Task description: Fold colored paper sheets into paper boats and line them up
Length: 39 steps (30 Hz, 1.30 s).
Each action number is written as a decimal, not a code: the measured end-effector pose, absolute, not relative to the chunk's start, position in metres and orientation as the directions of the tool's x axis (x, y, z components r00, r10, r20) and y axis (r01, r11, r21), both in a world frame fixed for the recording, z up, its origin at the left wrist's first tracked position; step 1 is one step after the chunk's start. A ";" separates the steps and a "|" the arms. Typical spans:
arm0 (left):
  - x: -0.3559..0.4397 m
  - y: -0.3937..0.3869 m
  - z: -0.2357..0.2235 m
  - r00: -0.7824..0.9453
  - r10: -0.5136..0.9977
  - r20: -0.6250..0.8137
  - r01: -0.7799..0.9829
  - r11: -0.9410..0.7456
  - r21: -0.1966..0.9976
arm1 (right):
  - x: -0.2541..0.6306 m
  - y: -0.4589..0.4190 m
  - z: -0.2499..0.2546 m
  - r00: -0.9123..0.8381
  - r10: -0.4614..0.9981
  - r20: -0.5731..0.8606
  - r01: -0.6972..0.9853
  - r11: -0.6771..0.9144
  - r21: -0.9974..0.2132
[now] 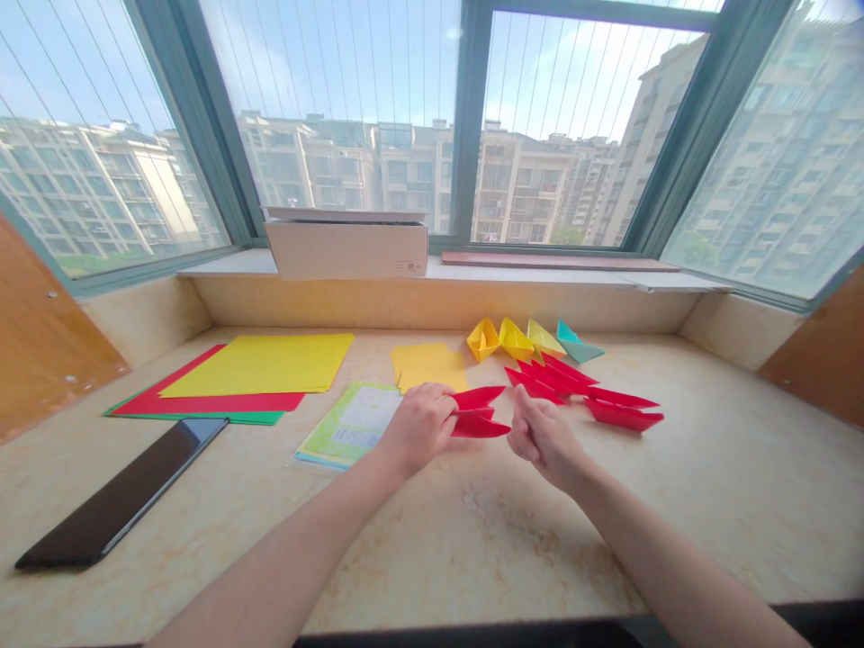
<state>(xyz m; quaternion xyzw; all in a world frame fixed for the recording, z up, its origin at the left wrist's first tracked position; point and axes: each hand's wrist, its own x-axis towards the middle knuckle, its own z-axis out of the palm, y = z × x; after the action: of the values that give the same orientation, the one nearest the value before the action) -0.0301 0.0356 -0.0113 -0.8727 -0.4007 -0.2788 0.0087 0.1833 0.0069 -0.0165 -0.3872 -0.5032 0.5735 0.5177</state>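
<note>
My left hand (pixel 419 427) is closed on the left end of a folded red paper boat (pixel 481 413), held just above the marble counter. My right hand (pixel 540 436) hovers close to the boat's right tip with its fingers loosely curled and nothing visible in them. Just behind it lie several finished red paper boats (pixel 587 389) in a row. Three yellow paper boats (pixel 514 339) and a teal paper boat (pixel 575 345) stand further back.
Small yellow sheets (pixel 429 364) and a printed instruction booklet (pixel 351 423) lie left of my hands. A stack of large coloured sheets (pixel 249 373) and a dark tablet (pixel 125 495) sit at the left. A cardboard box (pixel 347 245) rests on the windowsill.
</note>
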 end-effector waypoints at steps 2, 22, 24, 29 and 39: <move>-0.030 0.035 -0.011 0.524 0.694 0.495 0.702 -0.680 0.210 | 0.184 0.009 -0.017 -0.038 0.987 0.155 -0.093 0.151 -0.984; -0.027 0.032 -0.011 0.500 0.682 0.534 0.733 -0.662 0.158 | 0.187 0.008 -0.016 -0.458 0.664 0.591 0.814 0.580 -0.021; -0.027 0.033 -0.011 0.481 0.699 0.528 0.744 -0.644 0.175 | 0.186 0.008 -0.017 -0.439 0.681 0.586 0.820 0.571 -0.049; -0.028 0.034 -0.010 0.481 0.730 0.485 0.741 -0.634 0.220 | 0.184 0.010 -0.020 -0.397 0.726 0.562 0.839 0.536 -0.099; -0.028 0.037 -0.012 0.511 0.700 0.499 0.717 -0.667 0.201 | 0.187 0.009 -0.017 -0.442 0.735 0.514 0.845 0.534 -0.037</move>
<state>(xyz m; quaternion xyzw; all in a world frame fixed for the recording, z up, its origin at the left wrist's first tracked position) -0.0284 0.0367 -0.0121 -0.8692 -0.4075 -0.2796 0.0153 0.1869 0.0085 -0.0167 -0.4692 -0.8417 -0.1129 0.2421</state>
